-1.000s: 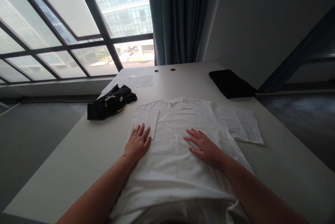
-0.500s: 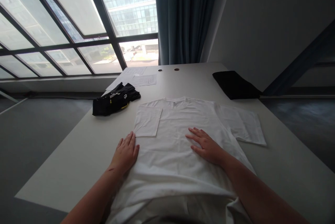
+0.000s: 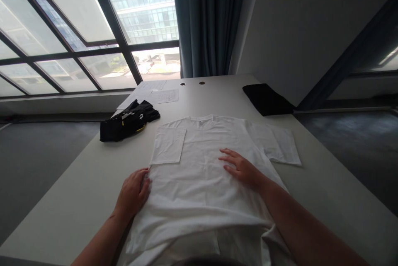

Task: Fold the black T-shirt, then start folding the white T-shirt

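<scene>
A white T-shirt [image 3: 202, 191] lies flat on the table, collar away from me, its left sleeve folded in over the chest and its right sleeve spread out. My left hand [image 3: 133, 191] is at the shirt's left side edge, fingers curled onto the cloth. My right hand [image 3: 241, 168] lies flat on the middle of the shirt with its fingers stretched out, holding nothing.
A black bundle of clothing [image 3: 129, 120] lies at the table's left edge. A folded black cloth [image 3: 267, 99] sits at the far right. Paper sheets [image 3: 161, 96] lie at the back by two cable holes. The pale table [image 3: 77, 199] stands before a window and curtain.
My left hand has slid off the folded sleeve, down and left to the shirt's side edge, and its fingers have curled. The right hand has stayed flat on the shirt.
</scene>
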Tool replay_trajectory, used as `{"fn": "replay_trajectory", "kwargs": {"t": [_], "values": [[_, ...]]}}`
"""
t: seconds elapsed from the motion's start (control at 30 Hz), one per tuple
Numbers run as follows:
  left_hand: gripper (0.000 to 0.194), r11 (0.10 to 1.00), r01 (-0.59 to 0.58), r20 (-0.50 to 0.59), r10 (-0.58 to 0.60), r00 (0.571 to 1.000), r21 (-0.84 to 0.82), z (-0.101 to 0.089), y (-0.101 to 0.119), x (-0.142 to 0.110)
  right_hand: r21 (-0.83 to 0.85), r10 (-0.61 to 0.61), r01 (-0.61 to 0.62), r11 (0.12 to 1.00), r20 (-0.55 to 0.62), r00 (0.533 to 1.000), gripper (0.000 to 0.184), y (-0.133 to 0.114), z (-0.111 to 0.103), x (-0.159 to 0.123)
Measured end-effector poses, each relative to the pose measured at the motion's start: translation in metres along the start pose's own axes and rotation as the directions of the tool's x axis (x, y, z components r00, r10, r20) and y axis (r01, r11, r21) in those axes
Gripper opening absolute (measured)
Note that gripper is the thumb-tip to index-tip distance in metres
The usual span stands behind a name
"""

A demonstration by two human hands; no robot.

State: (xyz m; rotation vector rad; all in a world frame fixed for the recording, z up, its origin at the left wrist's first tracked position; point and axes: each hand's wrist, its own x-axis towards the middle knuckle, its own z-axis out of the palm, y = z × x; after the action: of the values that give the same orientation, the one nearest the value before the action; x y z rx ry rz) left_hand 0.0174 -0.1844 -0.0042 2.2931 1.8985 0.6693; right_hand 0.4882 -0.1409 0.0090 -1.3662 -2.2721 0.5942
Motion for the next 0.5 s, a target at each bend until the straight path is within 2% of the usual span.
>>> {"fn": "replay_trajectory", "kwargs": {"t": [0.07, 0.13, 0.17, 0.23, 0.3, 0.37, 0.4, 0.43, 0.5], "values": [[0.033, 0.999, 0.046, -0.041, -0.046, 0.998, -0.006, -0.002, 0.001, 0.001, -0.047, 0.006, -0.015, 0.999, -0.185, 0.983, 0.043, 0.012, -0.024, -0.007], [0.029, 0.997, 0.082, -0.058, -0.081, 0.995, 0.006, -0.003, 0.002, 0.002, -0.127, 0.060, -0.118, 0.985, -0.387, 0.920, 0.043, 0.036, -0.054, -0.020], [0.028, 0.996, 0.093, -0.060, -0.092, 0.994, 0.012, -0.003, 0.003, 0.003, -0.147, 0.124, -0.214, 0.966, -0.461, 0.879, 0.044, 0.052, -0.068, -0.028], [0.027, 0.995, 0.103, -0.058, -0.101, 0.993, 0.018, -0.004, 0.004, 0.005, -0.155, 0.321, -0.474, 0.867, -0.555, 0.768, 0.046, 0.088, -0.091, -0.048], [0.028, 0.994, 0.106, -0.052, -0.105, 0.993, 0.020, -0.004, 0.004, 0.007, -0.169, 0.544, -0.739, 0.652, -0.574, 0.612, 0.048, 0.122, -0.103, -0.066], [0.028, 0.993, 0.112, -0.046, -0.111, 0.993, 0.022, -0.004, 0.004, 0.009, -0.140, 0.677, -0.862, 0.487, -0.563, 0.474, 0.057, 0.147, -0.104, -0.079], [0.029, 0.993, 0.117, -0.043, -0.116, 0.992, 0.022, -0.003, 0.004, 0.010, -0.131, 0.701, -0.887, 0.443, -0.565, 0.434, 0.061, 0.155, -0.103, -0.082], [0.029, 0.992, 0.122, -0.041, -0.121, 0.992, 0.020, -0.003, 0.004, 0.010, -0.128, 0.708, -0.896, 0.426, -0.569, 0.418, 0.063, 0.161, -0.101, -0.083], [0.030, 0.992, 0.127, -0.042, -0.127, 0.991, 0.017, -0.003, 0.003, 0.010, -0.158, 0.687, -0.884, 0.440, -0.575, 0.445, 0.058, 0.166, -0.096, -0.081]]}}
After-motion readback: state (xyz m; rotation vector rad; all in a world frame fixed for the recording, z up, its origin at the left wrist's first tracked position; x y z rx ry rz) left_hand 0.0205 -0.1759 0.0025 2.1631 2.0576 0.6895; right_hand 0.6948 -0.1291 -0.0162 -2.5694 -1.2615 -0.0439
